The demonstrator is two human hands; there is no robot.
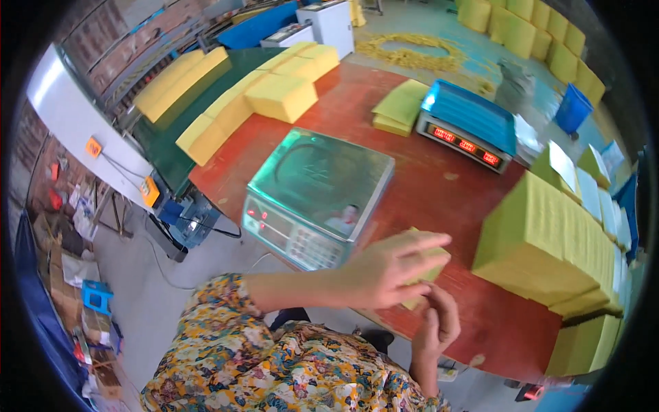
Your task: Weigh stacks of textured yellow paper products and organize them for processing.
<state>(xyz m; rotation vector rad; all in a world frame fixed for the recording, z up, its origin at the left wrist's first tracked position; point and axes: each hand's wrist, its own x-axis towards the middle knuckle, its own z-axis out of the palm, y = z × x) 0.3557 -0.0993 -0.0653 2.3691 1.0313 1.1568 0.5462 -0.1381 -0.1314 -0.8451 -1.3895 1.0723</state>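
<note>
My left hand (398,269) reaches over the table's near edge, fingers stretched out and slightly apart. Beneath it a small yellow paper stack (431,273) shows between the fingers, mostly covered. Close against the left fingertips is my right hand (439,321), its fingers curled in; whatever they pinch, if anything, is hidden. Left of the hands stands a silver-topped digital scale (322,172) with a keypad and a lit red display on its near side. No paper lies on its plate.
On the red table (439,189) a blue-topped scale (473,117) stands beyond, beside flat yellow sheets (400,103). Tall yellow paper stacks (542,240) line the right edge. Yellow blocks (281,96) sit far left. A blue bin (574,108) and more yellow bundles (515,31) stand on the floor.
</note>
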